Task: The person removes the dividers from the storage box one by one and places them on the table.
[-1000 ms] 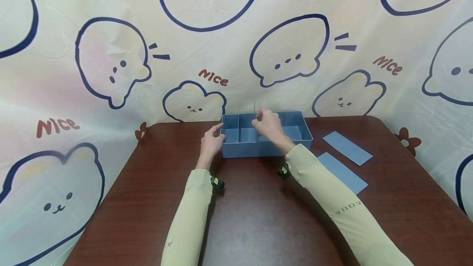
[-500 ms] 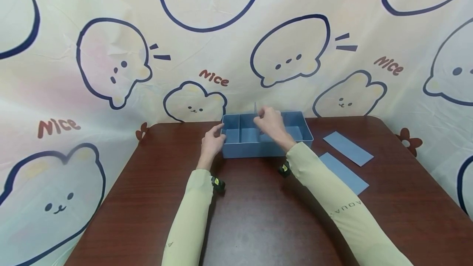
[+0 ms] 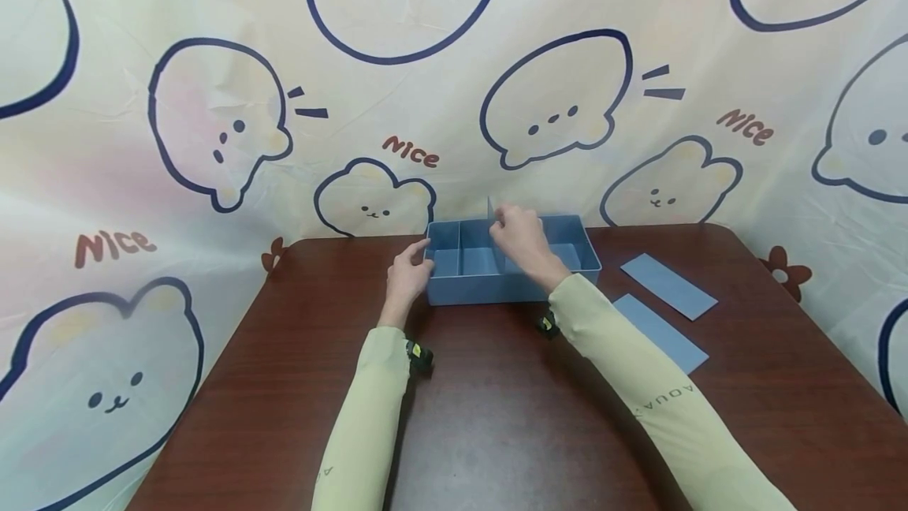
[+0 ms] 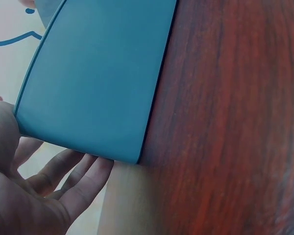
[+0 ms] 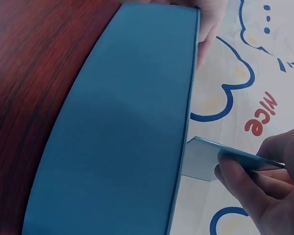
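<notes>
A long blue box (image 3: pixel 482 290) stands at the table's far edge, with a divider (image 3: pixel 459 248) across its left part. My left hand (image 3: pixel 407 278) rests against its left end; in the left wrist view the fairly straight fingers (image 4: pixel 83 188) touch the end wall. Over the middle of the box, my right hand (image 3: pixel 523 243) pinches a thin blue divider panel (image 5: pixel 201 156) between thumb and fingers. This panel stands upright, its top corner above the rim. The right hand hides most of it in the head view, along with its lower edge.
Two flat blue panels lie on the table right of the box, a farther panel (image 3: pixel 668 285) and a nearer panel (image 3: pixel 663 333) partly covered by the right sleeve. A printed cloth (image 3: pixel 454 101) hangs close behind the box. The dark wooden table (image 3: pixel 489 432) extends towards me.
My right hand has shifted very slightly to the right, and a little more of the pinched divider panel shows beside it. The left hand and the box hold still.
</notes>
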{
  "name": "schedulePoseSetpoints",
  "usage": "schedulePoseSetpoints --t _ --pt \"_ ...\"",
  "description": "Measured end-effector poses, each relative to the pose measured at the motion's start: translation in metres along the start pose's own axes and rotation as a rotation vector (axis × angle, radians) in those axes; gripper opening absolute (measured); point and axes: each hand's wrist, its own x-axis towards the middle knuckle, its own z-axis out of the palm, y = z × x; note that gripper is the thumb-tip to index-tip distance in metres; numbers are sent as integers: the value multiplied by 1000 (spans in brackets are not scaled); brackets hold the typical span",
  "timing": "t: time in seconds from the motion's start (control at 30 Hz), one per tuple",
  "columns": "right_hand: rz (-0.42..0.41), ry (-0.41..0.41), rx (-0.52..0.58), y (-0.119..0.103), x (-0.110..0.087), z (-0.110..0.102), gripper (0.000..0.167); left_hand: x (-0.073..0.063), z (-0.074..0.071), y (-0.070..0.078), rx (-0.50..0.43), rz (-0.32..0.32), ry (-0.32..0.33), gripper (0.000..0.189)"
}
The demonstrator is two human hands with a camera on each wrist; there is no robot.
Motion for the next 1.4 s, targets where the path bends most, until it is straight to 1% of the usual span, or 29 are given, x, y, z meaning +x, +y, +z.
schedulePoseSetpoints --t 0.1,0.33,0.57,0.67,0.8,0.9,1.03,1.13,1.2,1.33,1.4 --pt "-38 21 -45 1 -2 1 19 0 0 -1 4 2 4 49" --pt "-84 50 -109 3 -6 1 10 1 1 -1 1 3 10 48" --pt "-172 108 -196 5 -9 2 11 1 1 -1 -7 -4 8 48" --pt "-184 115 -204 6 -9 4 13 0 1 0 -4 -1 10 48" --pt "-180 112 -192 6 -10 8 12 0 2 0 6 2 16 49" --pt "-202 100 -199 4 -11 12 11 1 3 -1 6 -1 23 48" --pt "-243 90 -238 3 -11 14 9 1 5 -2 4 -1 19 48" --pt "-251 92 -253 4 -9 14 6 1 5 -1 8 4 13 48" --pt "-249 84 -243 4 -7 13 4 0 5 -1 5 8 17 48" --pt "-235 33 -203 4 -5 10 6 0 3 1 3 7 23 48" --pt "-225 8 -186 3 -5 8 7 -1 2 0 6 0 15 48"
